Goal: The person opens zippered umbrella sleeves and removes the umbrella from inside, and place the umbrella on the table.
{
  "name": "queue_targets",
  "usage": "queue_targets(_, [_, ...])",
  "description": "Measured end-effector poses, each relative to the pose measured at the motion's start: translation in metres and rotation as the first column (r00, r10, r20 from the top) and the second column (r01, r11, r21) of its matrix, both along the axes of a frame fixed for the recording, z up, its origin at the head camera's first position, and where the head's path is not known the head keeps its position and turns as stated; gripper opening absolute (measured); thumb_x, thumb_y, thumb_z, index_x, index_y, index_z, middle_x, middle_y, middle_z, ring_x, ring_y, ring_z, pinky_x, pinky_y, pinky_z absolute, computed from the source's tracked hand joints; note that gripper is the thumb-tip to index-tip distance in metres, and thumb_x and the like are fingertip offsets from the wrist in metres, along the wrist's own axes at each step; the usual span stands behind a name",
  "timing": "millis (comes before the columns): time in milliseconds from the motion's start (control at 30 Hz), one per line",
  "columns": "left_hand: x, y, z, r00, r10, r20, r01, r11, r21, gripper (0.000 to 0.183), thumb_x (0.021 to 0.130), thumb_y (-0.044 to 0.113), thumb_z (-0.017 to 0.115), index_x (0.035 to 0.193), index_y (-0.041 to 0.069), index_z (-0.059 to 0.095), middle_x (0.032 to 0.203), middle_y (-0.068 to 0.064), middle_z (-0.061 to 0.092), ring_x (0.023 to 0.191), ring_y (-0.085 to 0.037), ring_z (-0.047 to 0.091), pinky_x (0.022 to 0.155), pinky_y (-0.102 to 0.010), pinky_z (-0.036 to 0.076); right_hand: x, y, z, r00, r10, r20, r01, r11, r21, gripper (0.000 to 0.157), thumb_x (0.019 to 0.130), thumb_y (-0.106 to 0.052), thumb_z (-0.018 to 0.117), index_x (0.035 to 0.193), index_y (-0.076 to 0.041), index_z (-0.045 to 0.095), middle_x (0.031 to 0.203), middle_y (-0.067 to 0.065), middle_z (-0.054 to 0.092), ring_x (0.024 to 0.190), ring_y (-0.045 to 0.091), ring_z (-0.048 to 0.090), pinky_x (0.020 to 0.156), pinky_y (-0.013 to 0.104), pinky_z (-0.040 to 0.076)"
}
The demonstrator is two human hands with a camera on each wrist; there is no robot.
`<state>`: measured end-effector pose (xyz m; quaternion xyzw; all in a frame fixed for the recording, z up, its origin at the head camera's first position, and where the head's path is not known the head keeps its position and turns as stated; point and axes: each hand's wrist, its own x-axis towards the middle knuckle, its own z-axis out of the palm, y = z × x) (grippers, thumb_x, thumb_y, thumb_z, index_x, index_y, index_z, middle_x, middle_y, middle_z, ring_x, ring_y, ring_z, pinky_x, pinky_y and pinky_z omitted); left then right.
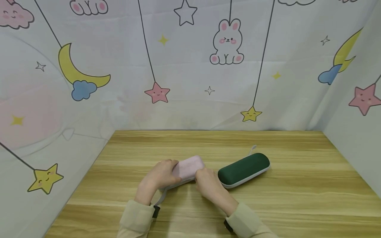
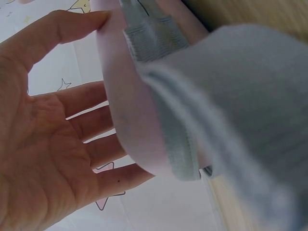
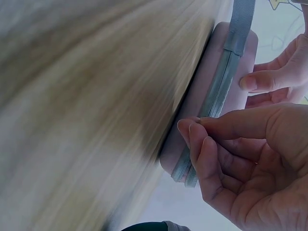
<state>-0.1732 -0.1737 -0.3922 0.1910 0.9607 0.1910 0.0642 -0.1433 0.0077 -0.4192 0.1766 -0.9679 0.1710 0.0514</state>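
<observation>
A pink zip case (image 1: 189,166) with grey edging lies on the wooden table. My left hand (image 1: 159,175) holds its left part, the thumb on the near side and the fingers across the far side, as the left wrist view shows. My right hand (image 1: 209,185) is at the right end, where thumb and forefinger pinch at the grey zipper (image 3: 221,86); the pull itself is hidden by the fingertips. Beyond those fingertips, the two zipper strips stand apart at the case's end. A grey strap loop (image 2: 231,91) hangs from the left end, near my left wrist.
A dark green case (image 1: 244,168) with a pale edge lies just right of my right hand, its small strap (image 1: 253,148) pointing away. Printed cloth walls (image 1: 184,112) rise behind the wooden table (image 1: 297,198) and at both sides.
</observation>
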Motion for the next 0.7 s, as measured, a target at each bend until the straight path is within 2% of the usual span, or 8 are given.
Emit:
queue_targets(300, [-0.0001,0.0001,-0.0004,1.000,0.003,0.003,-0.003,1.000,0.004,0.058,0.079,0.023,0.074,0.128,-0.003,0.057,0.116,-0.017,0.066,0.099,-0.025,0.063,0.086,-0.041,0.051,-0.0005,-0.0019,0.0003,1.000,0.002,0.013,-0.002,1.000,0.005,0.042,0.082,0.000,0.062,0.052,-0.016,0.037,0.052,-0.005,0.030,0.047,0.008,0.030,0.039,0.019,0.026])
queue_targets(700, [-0.0004,0.0002,-0.0009,1.000,0.003,-0.004,-0.003,1.000,0.006,0.059,0.078,0.022,0.075,0.128,-0.003,0.057,0.116,-0.016,0.066,0.098,-0.024,0.063,0.086,-0.041,0.051,-0.0015,-0.0031,-0.0021,1.000,0.005,-0.014,-0.004,1.000,0.021,0.041,0.080,-0.001,0.063,0.051,-0.016,0.038,0.053,-0.004,0.035,0.049,0.010,0.033,0.041,0.023,0.031])
